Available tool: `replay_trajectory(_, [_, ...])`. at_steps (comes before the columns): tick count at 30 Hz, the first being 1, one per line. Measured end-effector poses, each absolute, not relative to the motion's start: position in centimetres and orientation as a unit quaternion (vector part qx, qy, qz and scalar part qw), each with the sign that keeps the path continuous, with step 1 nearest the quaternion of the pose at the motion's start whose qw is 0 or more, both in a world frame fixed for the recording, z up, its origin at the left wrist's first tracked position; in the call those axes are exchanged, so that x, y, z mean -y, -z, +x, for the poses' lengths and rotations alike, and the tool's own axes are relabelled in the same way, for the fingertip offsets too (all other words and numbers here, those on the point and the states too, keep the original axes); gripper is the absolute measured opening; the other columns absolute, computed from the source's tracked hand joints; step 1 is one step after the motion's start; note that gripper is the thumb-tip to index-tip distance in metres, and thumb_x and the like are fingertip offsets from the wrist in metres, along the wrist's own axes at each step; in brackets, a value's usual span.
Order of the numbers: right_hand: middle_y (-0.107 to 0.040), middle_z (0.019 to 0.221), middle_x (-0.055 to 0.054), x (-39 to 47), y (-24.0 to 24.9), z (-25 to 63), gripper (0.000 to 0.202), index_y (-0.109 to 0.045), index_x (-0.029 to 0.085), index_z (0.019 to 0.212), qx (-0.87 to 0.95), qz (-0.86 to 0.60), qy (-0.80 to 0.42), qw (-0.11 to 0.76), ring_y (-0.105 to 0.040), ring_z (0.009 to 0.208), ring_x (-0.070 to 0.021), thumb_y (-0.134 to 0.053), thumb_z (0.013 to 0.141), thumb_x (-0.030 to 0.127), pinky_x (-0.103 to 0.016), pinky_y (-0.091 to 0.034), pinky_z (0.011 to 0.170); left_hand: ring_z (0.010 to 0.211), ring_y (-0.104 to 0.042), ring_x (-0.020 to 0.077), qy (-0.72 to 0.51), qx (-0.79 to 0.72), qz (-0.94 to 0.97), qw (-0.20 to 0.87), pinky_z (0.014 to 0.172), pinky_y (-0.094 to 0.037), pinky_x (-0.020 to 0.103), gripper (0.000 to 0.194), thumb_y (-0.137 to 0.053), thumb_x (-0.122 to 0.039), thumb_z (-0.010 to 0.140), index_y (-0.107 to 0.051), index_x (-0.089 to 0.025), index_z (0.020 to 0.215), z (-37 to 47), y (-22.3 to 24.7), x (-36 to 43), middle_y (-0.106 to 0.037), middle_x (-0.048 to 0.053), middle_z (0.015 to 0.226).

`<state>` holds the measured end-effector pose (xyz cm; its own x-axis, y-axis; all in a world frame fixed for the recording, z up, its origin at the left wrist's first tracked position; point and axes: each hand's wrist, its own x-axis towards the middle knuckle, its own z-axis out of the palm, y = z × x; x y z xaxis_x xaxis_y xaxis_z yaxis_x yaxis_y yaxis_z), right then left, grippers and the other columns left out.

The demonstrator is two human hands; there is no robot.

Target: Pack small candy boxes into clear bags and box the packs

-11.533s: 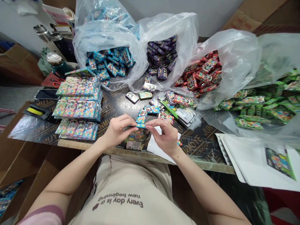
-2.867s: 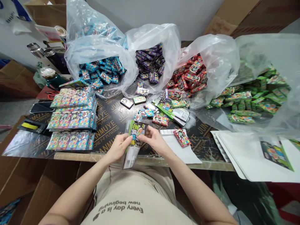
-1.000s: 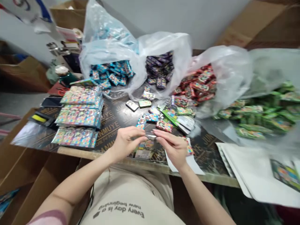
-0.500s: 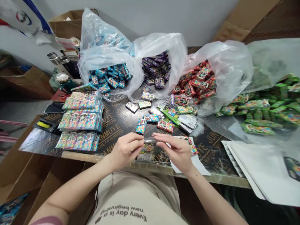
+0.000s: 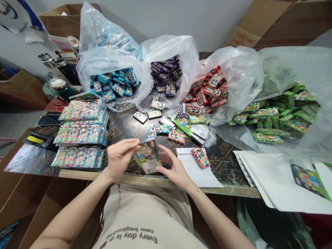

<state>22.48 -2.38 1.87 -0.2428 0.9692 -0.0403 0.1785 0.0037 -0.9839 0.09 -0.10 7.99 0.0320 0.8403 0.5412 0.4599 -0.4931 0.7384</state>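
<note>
A dark, clear-wrapped packet (image 5: 147, 157) with colourful print and a green edge is tilted up above the front of the table. My left hand (image 5: 121, 155) pinches its upper left side. At its right side is my right hand (image 5: 173, 165), fingers apart, the thumb near the lower right corner; whether it touches the packet is unclear. Just beyond lie a red small box (image 5: 176, 136) and blue small boxes (image 5: 161, 129). A red packet (image 5: 200, 158) rests on white paper (image 5: 199, 176) to the right.
Stacked wrapped packs (image 5: 79, 134) stand at the left beside a phone (image 5: 49, 120). Plastic bags at the back hold blue (image 5: 119, 89), purple (image 5: 169, 90), red (image 5: 214, 91) and green boxes (image 5: 268, 112). White sheets (image 5: 269, 183) overhang the front right edge.
My hands have moved apart and the packet between them has tipped up, showing its printed face. My right hand has opened. The whole view has shifted, with the table's things further left.
</note>
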Motion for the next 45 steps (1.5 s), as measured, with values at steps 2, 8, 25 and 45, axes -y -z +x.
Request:
replay_trajectory(2, [-0.071,0.101,-0.006,1.8,-0.6,22.0,0.051,-0.059,0.023,0.123,0.567,-0.486,-0.556,0.364,-0.068,0.087,-0.0212,-0.072,0.075,0.035,-0.034,-0.056,0.077,0.08,-0.072,0.0179,-0.549,-0.554,0.596,0.191,0.076,-0.06,0.031,0.012,-0.069,-0.027,0.081,-0.075,-0.018,0.087,-1.4,-7.2,0.1,-0.076,0.005,0.087])
replay_trajectory(8, [-0.073,0.094,-0.006,-4.2,-0.6,21.2,0.024,-0.071,0.02,0.102,0.726,-0.434,-0.476,0.242,-0.065,0.082,-0.0214,-0.062,0.083,0.031,-0.034,-0.05,0.076,0.121,-0.056,0.0286,-0.406,-0.66,0.621,0.118,0.102,-0.046,0.047,0.057,-0.068,-0.039,0.08,-0.056,-0.017,0.13,-4.4,-3.8,0.5,-0.059,0.016,0.131])
replay_trajectory(25, [-0.012,0.159,-0.02,-30.2,-2.0,2.8,0.074,-0.034,0.022,0.147,0.85,-0.501,-0.023,0.16,-0.01,0.146,-0.0382,-0.067,0.082,0.033,-0.061,-0.025,0.108,0.123,-0.047,0.0325,-0.111,-0.458,0.863,0.182,0.106,-0.036,0.05,0.103,-0.079,-0.058,0.062,-0.031,-0.021,0.145,1.0,2.4,-2.3,-0.047,0.018,0.138])
replay_trajectory(45, [-0.051,0.13,-0.025,-44.9,-2.2,2.1,0.053,-0.046,0.007,0.128,0.809,-0.571,0.049,0.131,-0.043,0.121,-0.0414,-0.058,0.08,0.027,-0.06,-0.039,0.094,0.13,-0.041,0.0327,-0.095,-0.448,0.852,0.254,0.109,-0.031,0.051,0.092,-0.068,-0.055,0.076,-0.022,-0.024,0.149,1.1,2.6,-2.8,-0.041,0.017,0.144])
